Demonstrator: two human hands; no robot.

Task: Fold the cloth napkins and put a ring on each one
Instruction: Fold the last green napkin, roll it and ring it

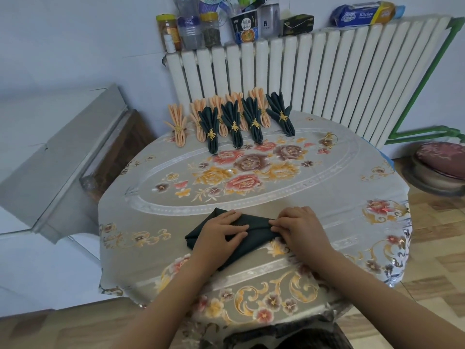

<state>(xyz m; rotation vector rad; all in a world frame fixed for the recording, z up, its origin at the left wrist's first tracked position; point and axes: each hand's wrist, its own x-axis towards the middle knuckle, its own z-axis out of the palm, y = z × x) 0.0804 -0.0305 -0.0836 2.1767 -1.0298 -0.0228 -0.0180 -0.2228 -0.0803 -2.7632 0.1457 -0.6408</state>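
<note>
A dark green napkin (254,239) lies partly folded on the near side of the round table. My left hand (221,231) presses flat on its left half with straight fingers. My right hand (298,226) pinches a fold at the napkin's right end with curled fingers. One loose gold ring (329,139) lies at the far right of the table. Along the far edge stand several finished napkins with gold rings, dark green ones (235,123) in front of peach ones (178,124).
The flowered tablecloth (239,172) covers the table. A white radiator (314,71) stands behind it, with jars and packets (191,28) on top. A grey cabinet (63,157) is at the left. A cushioned stool (440,167) stands at the right.
</note>
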